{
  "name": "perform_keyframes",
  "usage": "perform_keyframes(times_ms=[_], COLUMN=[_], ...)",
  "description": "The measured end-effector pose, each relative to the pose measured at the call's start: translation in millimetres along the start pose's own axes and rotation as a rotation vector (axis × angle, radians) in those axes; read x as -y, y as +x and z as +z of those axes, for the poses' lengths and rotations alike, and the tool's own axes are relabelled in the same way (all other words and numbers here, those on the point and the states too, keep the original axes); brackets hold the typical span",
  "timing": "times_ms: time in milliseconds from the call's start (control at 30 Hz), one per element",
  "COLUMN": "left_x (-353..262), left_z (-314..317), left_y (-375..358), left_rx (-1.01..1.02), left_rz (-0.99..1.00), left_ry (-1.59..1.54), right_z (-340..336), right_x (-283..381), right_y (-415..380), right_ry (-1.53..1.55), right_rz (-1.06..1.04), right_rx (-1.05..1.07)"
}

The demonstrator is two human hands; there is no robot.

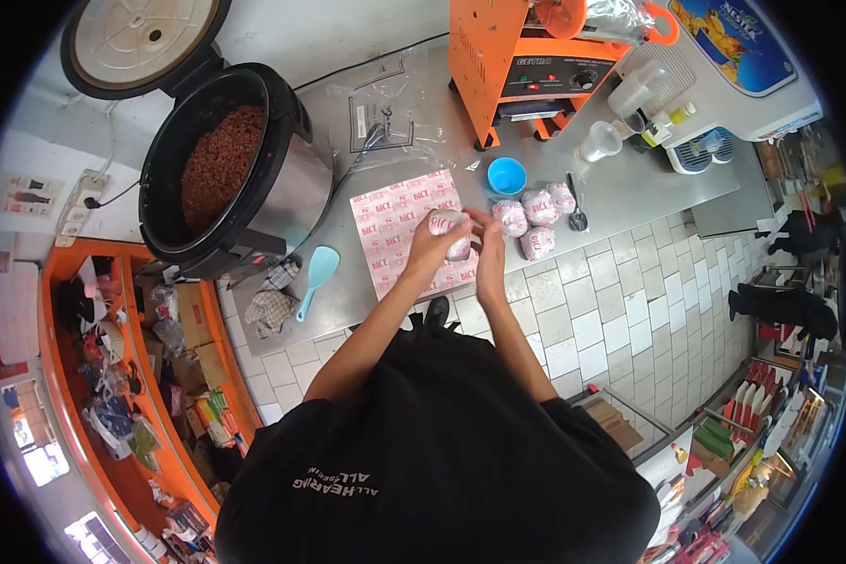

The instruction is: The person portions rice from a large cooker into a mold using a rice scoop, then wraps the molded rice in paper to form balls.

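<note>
A paper-wrapped rice parcel point(450, 226), printed in pink and white, is held above the counter in front of me. My left hand point(427, 250) is closed around its left side. My right hand point(490, 252) is at the parcel's right edge, its fingers bent against the paper; the exact grip is partly hidden. Beneath both hands lies a stack of pink printed wrapping paper point(388, 227). Just right of it, several finished wrapped parcels point(538, 205) sit grouped together. A blue cup point(507, 176) stands behind them.
At left stands an open rice cooker point(296, 174) with reddish-brown rice point(224, 160). A light-blue rice paddle point(320, 273) and a checked cloth point(271, 310) lie near the counter edge. An orange machine point(536, 85), plastic cups point(600, 141) and a dark spoon point(578, 219) are at right.
</note>
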State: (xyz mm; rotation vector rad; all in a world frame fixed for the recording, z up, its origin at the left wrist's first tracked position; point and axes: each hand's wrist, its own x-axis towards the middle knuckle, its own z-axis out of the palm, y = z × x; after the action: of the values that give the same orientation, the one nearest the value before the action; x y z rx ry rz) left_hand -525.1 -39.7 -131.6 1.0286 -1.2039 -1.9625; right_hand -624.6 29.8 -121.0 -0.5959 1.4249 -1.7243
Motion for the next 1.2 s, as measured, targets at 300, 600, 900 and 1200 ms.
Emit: perform_keyframes(times_ms=[300,600,900,1200], left_x=[4,34,-141,-245], left_z=[44,-122,-279,-381], left_y=[16,-54,-185,-231], left_rx=[0.133,0.23,0.386,0.196], left_rz=[-0.262,-0.055,0.116,0.715], left_ry=[0.033,0.531,0.323,0.195], right_z=[-106,-181,64,80], right_x=[3,-26,43,-17], right_y=[49,107,82,153], right_ry=[-0.216,-1.221,-0.814,-1.485], right_rz=[0.075,-0.17,-0.515,-0.83], right_rx=[-0.225,-0.286,-0.301,-0.495])
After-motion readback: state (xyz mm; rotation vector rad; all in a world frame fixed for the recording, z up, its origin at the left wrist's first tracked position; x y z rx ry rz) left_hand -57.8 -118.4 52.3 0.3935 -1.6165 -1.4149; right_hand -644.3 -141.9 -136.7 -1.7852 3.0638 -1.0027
